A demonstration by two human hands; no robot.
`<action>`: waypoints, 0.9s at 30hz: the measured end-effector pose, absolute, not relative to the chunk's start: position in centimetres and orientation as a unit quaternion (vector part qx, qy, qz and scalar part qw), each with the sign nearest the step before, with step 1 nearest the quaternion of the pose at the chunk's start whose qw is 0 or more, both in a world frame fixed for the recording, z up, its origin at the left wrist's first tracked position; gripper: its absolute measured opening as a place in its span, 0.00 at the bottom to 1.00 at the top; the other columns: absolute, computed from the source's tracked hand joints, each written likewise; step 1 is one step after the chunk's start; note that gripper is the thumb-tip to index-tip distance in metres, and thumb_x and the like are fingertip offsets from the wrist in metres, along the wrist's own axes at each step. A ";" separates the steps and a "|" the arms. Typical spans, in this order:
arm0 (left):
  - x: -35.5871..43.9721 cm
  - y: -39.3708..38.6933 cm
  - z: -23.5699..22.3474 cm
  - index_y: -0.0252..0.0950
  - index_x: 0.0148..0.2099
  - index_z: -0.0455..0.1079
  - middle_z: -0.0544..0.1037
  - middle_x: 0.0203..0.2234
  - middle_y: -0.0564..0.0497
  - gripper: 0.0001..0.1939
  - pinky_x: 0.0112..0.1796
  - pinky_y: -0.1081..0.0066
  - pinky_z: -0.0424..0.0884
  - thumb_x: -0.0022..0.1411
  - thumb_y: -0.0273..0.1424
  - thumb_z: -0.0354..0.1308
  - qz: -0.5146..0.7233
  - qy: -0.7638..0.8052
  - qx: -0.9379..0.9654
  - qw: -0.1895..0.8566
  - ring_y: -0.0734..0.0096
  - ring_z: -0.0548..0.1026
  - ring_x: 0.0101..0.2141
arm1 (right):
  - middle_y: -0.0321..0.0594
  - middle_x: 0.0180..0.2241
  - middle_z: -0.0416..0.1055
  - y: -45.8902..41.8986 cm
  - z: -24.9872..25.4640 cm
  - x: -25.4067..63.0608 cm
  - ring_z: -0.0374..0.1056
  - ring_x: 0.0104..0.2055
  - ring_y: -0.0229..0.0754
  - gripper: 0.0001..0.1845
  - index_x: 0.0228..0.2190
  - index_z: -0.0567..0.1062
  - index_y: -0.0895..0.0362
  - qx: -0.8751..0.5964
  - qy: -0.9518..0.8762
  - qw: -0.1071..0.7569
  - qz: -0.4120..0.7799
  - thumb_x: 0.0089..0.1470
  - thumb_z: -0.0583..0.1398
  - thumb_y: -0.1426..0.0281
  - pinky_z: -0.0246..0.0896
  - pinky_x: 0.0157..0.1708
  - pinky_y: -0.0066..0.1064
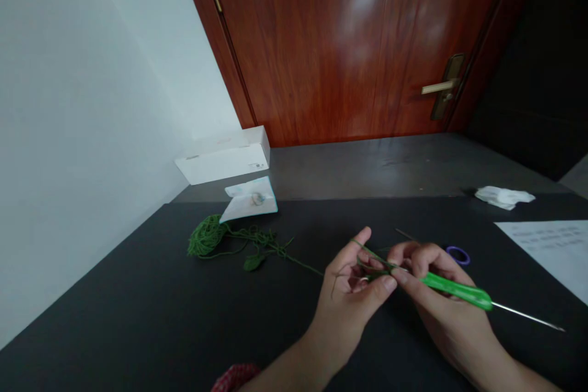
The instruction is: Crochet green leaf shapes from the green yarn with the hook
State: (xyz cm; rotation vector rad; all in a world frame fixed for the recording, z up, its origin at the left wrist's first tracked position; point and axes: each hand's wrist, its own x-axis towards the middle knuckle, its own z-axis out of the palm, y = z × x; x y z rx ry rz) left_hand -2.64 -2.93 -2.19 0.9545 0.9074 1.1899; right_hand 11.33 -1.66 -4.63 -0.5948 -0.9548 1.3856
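My right hand (436,282) is closed around a crochet hook (459,291) with a bright green handle; its bare metal end sticks out to the lower right. The hook's other tip meets the green yarn (374,252) at my left fingertips. My left hand (353,288) pinches the yarn between thumb and fingers, with a strand drawn over the raised index finger. What is worked at the pinch is small and partly hidden by the fingers. From my left hand the strand runs left to a loose green yarn bundle (206,237) on the dark table. A small green leaf-shaped piece (253,262) lies beside the tangle.
Scissors with a purple handle (458,255) lie behind my right hand, partly covered. A printed sheet (551,248) and a crumpled white tissue (504,196) are at the right. A white packet (250,199) and a white box (227,159) stand back left, near the wall.
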 end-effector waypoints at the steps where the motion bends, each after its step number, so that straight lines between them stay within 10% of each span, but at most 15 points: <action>1: -2.7 -2.9 -2.3 0.42 0.61 0.65 0.73 0.36 0.53 0.34 0.42 0.70 0.66 0.53 0.30 0.69 0.526 0.395 0.415 0.629 0.73 0.71 0.38 | 0.32 0.32 0.72 -1.5 -4.7 11.4 0.66 0.37 0.36 0.12 0.23 0.70 0.52 -0.259 -0.426 0.626 0.600 0.49 0.68 0.75 0.64 0.41 0.26; 27: -2.6 -2.7 -1.4 0.38 0.61 0.66 0.74 0.30 0.54 0.33 0.28 0.76 0.66 0.52 0.27 0.68 0.529 0.387 0.369 0.659 0.77 0.71 0.29 | 0.38 0.32 0.71 -1.3 -4.9 12.8 0.66 0.36 0.42 0.04 0.31 0.77 0.50 -0.299 -0.510 0.597 0.542 0.57 0.63 0.65 0.65 0.35 0.30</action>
